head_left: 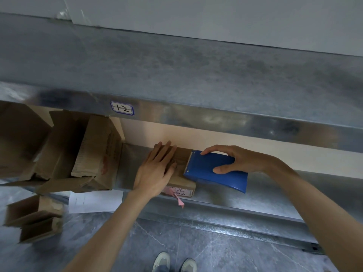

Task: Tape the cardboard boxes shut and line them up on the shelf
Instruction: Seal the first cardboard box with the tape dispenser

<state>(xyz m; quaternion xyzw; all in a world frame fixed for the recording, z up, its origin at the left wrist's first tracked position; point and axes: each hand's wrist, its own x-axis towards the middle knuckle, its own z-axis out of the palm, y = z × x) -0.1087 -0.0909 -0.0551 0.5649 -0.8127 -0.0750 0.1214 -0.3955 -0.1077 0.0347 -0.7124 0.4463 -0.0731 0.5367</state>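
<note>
A small flat cardboard box [181,160] lies on the metal shelf [275,185], with a pink label hanging from its front face. My left hand [156,170] lies flat on the box's top with straight fingers. My right hand [233,160] grips a blue tape dispenser [214,171], thumb on its near side and fingers over its far side. The dispenser's metal-edged end rests on the right part of the box top. No tape roll is visible.
Several open, crumpled cardboard boxes [78,152] crowd the shelf's left part. Another open box [33,218] and a white paper sheet [96,201] lie lower left. An upper shelf [176,75] with a "1-2" tag [122,108] overhangs. My shoes [174,262] stand on grey floor.
</note>
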